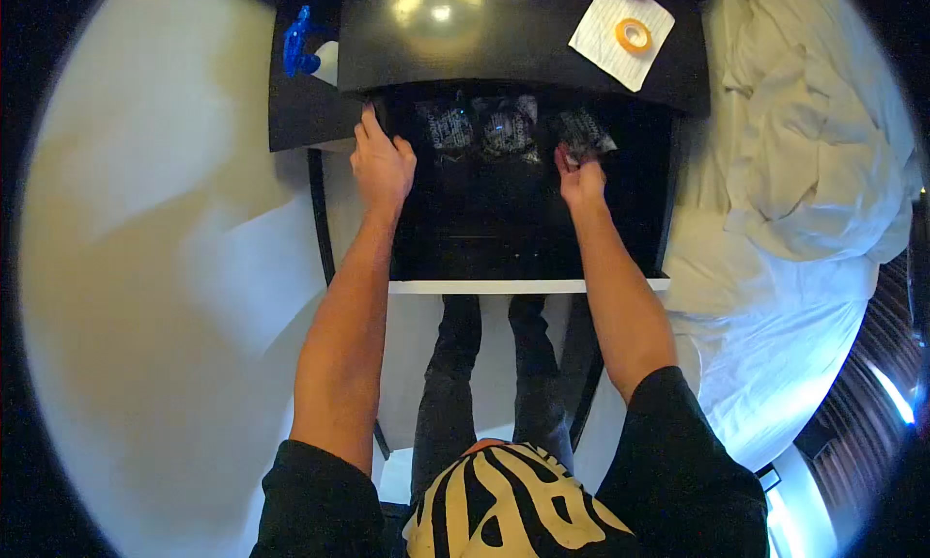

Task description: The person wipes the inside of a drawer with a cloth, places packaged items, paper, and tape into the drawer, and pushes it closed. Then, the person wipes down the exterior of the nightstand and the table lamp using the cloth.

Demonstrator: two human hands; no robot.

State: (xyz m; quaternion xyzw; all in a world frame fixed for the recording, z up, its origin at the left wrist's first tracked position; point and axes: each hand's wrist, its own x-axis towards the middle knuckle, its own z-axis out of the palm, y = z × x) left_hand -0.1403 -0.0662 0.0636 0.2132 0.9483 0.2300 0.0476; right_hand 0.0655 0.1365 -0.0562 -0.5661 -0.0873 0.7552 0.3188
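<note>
A black drawer [475, 209] with a white front edge is pulled out from under a dark tabletop. Inside, toward the back, lie clear plastic packets with white print: a left packet [449, 132], a middle packet [509, 129] and a right packet [583, 132]. My right hand [583, 180] has its fingers closed on the near edge of the right packet. At the drawer's left side wall is my left hand [382, 169], its fingers on the outer side and its thumb toward the inside. Dark shadow hides what its fingertips touch.
On the dark tabletop [484, 54] lies a white sheet of paper [605, 49] with a roll of orange tape [634, 36] on it. A blue-headed spray bottle [300, 49] is at the left. Rumpled white bedding [804, 190] is at the right, a pale wall [145, 219] at the left.
</note>
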